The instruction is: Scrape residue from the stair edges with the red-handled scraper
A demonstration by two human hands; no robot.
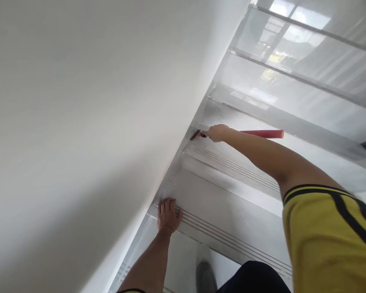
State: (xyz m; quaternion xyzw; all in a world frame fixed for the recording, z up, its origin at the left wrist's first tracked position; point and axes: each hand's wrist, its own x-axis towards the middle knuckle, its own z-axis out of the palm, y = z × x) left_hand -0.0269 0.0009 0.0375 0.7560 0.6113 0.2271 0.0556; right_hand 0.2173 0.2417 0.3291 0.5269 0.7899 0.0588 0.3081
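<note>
Your right hand is closed around a red-handled brush, gripping it near the head end, with the long red handle running back to the right above your forearm. The dark brush head sits at the corner where a stair tread meets the white wall, touching or just short of that junction; the view does not settle which. Your right arm is stretched up and forward across the staircase, the yellow sleeve with black stripes filling the lower right of the view. Your left hand lies flat and open, fingers together and pointing upward, pressed on the grooved nosing of a lower step, just beside the wall. It holds nothing. The steps are pale grey with parallel ribbed strips along their front edges, and they rise away from you toward the upper right. Your shoe stands on a lower tread at the bottom of the view, beside dark trousers. Bright reflections fall across the upper steps, and detail there is washed out
</note>
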